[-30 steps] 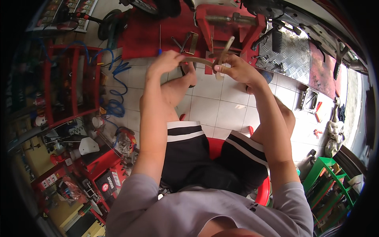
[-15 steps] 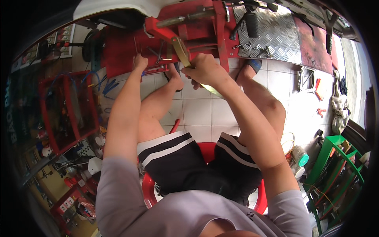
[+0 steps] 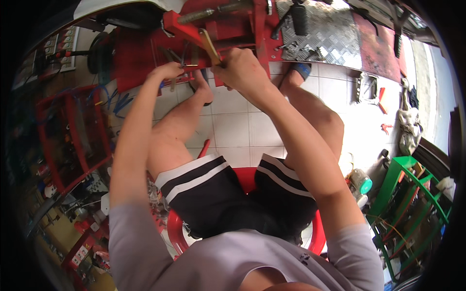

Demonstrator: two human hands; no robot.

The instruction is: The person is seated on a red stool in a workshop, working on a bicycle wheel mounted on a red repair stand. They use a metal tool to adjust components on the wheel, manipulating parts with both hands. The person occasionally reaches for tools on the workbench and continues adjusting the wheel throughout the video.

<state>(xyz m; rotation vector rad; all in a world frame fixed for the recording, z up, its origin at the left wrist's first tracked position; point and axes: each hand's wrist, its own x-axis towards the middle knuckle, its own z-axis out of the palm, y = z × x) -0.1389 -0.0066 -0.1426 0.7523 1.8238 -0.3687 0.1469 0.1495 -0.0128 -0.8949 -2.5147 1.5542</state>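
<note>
1. Well, the right hand (image 3: 244, 70) is wrapped tight around the lower part of a long, flat, tan strip (image 3: 210, 46) that looks hard, like metal or wood.
2. The strip's bare end sticks up and a bit left, close to a big red metal frame (image 3: 260, 43). I can't tell if they touch.
3. The left hand (image 3: 167, 72) is apart from the right one, at the front edge of a long, low red table (image 3: 138, 53), just beside some thin grey metal tools (image 3: 175, 56). From here I can't tell if its fingers are closed on anything.
4. I'd guess the strip is light enough for one hand, stiff, and not easy to break. Smooth sides might slip, so the wide, flat part seems the best place to hold.
5. Watch the frame and the table's hard edge; knuckles could bump there.
6. The roomiest spot is over the white square floor tiles (image 3: 230, 128), between the person's bare left leg (image 3: 179, 121) and bare right leg (image 3: 315, 104).
</note>
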